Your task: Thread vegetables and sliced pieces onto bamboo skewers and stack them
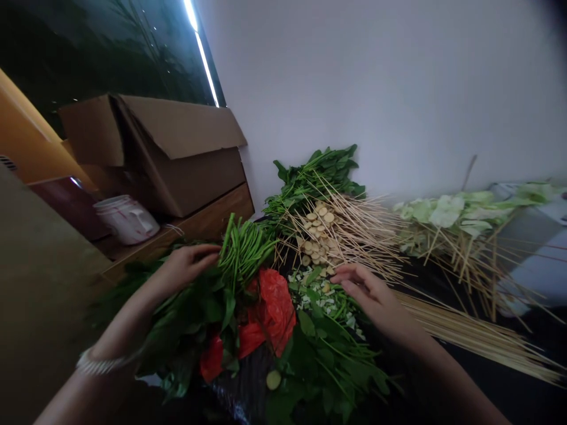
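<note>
My left hand (190, 265) is at the left edge of a bundle of green stems (245, 248), fingers stretched toward it. Leafy greens spread below that hand, beside a crumpled red plastic bag (277, 307). On the right, my right hand (365, 289) hovers over chopped pale green bits (328, 301), its fingers slightly curved and apart, with nothing visible in them. More leafy greens (328, 360) lie below it. Beyond the hands are skewered round slices (321, 227) with their sticks pointing right.
An open cardboard box (195, 177) and a white mug (126, 219) stand at the left. Against the wall lies a leafy pile (319, 171). Skewered pale leaves (447, 211) are at the right, above loose bare sticks (478, 336). A single round slice (273, 379) lies near the front.
</note>
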Motion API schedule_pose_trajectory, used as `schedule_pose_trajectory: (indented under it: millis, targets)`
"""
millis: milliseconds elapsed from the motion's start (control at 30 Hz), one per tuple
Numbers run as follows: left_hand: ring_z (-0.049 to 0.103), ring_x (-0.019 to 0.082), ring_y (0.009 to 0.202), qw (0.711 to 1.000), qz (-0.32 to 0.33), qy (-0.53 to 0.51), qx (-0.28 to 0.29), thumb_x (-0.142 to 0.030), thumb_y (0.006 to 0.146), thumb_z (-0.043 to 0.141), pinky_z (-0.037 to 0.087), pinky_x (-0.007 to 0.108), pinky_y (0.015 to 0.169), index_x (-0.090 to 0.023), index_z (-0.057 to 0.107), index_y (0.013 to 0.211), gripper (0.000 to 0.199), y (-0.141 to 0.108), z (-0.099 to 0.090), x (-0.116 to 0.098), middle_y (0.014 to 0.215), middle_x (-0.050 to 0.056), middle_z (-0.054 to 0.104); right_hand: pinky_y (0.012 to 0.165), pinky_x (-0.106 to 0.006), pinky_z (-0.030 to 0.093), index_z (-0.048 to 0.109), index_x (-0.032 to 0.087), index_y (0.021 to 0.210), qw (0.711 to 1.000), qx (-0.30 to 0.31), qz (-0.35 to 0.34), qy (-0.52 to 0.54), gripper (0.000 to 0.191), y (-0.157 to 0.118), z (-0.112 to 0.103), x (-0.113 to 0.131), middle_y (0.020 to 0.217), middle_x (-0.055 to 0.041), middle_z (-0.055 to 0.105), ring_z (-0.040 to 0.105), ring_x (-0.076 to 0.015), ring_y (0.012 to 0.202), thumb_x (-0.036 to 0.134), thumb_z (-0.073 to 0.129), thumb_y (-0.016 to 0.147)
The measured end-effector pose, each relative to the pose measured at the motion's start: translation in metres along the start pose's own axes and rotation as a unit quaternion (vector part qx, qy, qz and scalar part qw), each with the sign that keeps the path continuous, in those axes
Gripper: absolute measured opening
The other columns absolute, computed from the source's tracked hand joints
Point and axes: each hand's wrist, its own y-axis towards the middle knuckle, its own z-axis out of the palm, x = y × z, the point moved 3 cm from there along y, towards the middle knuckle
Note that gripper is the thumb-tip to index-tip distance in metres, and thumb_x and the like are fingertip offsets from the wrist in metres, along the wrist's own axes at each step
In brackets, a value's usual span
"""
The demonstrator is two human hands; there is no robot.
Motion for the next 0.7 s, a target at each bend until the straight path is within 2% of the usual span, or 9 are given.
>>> schedule_pose_trajectory:
  millis: [67, 133, 200, 267, 333, 400, 567, 633, 700]
  targets:
    - [0.065, 0.033, 0.106, 0.992, -0.064, 0.096, -0.046, -0.038, 0.08, 0.054, 0.046, 0.04, 0.094, -0.015, 0.069, 0.114, 0.044, 0.035, 0.007, 0.016, 0.111, 0.013, 0.073, 0.086, -0.041, 0.049, 0.054, 0.023, 0.111, 1.0, 0.006, 0.0, -0.003, 0.029, 0.0, 0.001, -0.001, 0.108, -0.0088, 0.069, 0.064, -0.0238, 0.103, 0.046, 0.05, 0.094]
    - [0.065, 0.035, 0.106, 0.99, -0.078, 0.106, -0.046, -0.034, 0.076, 0.059, 0.046, 0.04, 0.093, -0.012, 0.069, 0.113, 0.044, 0.06, 0.024, 0.028, 0.109, 0.016, 0.073, 0.086, -0.04, 0.049, 0.054, 0.023, 0.112, 1.0, 0.009, 0.001, -0.006, 0.03, 0.0, 0.001, -0.002, 0.108, -0.0085, 0.069, 0.064, -0.0233, 0.102, 0.046, 0.05, 0.093]
    - [0.068, 0.035, 0.099, 0.991, -0.082, 0.099, -0.039, -0.033, 0.071, 0.065, 0.049, 0.037, 0.086, -0.014, 0.072, 0.105, 0.04, 0.073, 0.039, 0.036, 0.1, 0.014, 0.075, 0.086, -0.039, 0.049, 0.054, 0.022, 0.112, 1.0, 0.009, -0.002, -0.011, 0.03, 0.0, 0.001, -0.003, 0.107, -0.0081, 0.069, 0.064, -0.0232, 0.102, 0.045, 0.05, 0.093]
    - [0.069, 0.031, 0.089, 0.992, -0.083, 0.082, -0.036, -0.032, 0.068, 0.069, 0.051, 0.033, 0.078, -0.016, 0.074, 0.096, 0.033, 0.08, 0.041, 0.039, 0.09, 0.009, 0.076, 0.085, -0.039, 0.049, 0.054, 0.022, 0.112, 1.0, 0.009, -0.005, -0.014, 0.029, 0.0, 0.0, -0.004, 0.106, -0.008, 0.069, 0.064, -0.0231, 0.101, 0.045, 0.05, 0.093]
    - [0.069, 0.026, 0.081, 0.994, -0.081, 0.06, -0.046, -0.034, 0.069, 0.07, 0.051, 0.028, 0.071, -0.016, 0.074, 0.092, 0.03, 0.082, 0.025, 0.036, 0.083, 0.005, 0.076, 0.084, -0.039, 0.05, 0.054, 0.023, 0.111, 1.0, 0.009, -0.006, -0.011, 0.028, 0.0, -0.002, -0.004, 0.105, -0.0081, 0.069, 0.065, -0.0233, 0.1, 0.045, 0.051, 0.093]
    - [0.068, 0.021, 0.076, 0.993, -0.075, 0.036, -0.079, -0.041, 0.075, 0.065, 0.051, 0.025, 0.068, -0.013, 0.072, 0.099, 0.037, 0.083, -0.005, 0.026, 0.082, 0.001, 0.074, 0.082, -0.039, 0.05, 0.055, 0.023, 0.111, 1.0, 0.008, -0.005, -0.006, 0.028, 0.001, -0.003, -0.003, 0.104, -0.0083, 0.069, 0.065, -0.0236, 0.099, 0.045, 0.051, 0.093]
    - [0.06, 0.008, 0.087, 0.967, -0.006, -0.032, -0.253, -0.05, 0.087, 0.053, 0.046, 0.021, 0.082, -0.012, 0.061, 0.123, 0.053, 0.084, -0.086, -0.018, 0.104, -0.006, 0.069, 0.081, -0.039, 0.049, 0.055, 0.023, 0.11, 1.0, 0.009, 0.001, -0.01, 0.029, 0.001, -0.003, -0.001, 0.101, -0.0077, 0.069, 0.065, -0.0232, 0.096, 0.046, 0.05, 0.093]
    - [0.059, 0.005, 0.081, 0.977, 0.03, -0.022, -0.208, -0.047, 0.083, 0.058, 0.045, 0.022, 0.083, -0.012, 0.066, 0.117, 0.049, 0.089, -0.095, -0.036, 0.091, -0.011, 0.07, 0.082, -0.038, 0.049, 0.054, 0.023, 0.11, 1.0, 0.013, -0.001, -0.01, 0.028, 0.001, -0.003, 0.0, 0.1, -0.0076, 0.069, 0.064, -0.023, 0.097, 0.045, 0.049, 0.093]
    - [0.058, 0.004, 0.074, 0.984, 0.011, 0.016, -0.178, -0.047, 0.075, 0.066, 0.046, 0.024, 0.083, -0.009, 0.072, 0.104, 0.048, 0.094, -0.097, -0.045, 0.072, -0.013, 0.067, 0.083, -0.039, 0.048, 0.053, 0.023, 0.111, 1.0, 0.019, -0.004, -0.009, 0.027, 0.0, -0.003, 0.0, 0.101, -0.0074, 0.069, 0.064, -0.0227, 0.098, 0.043, 0.049, 0.094]
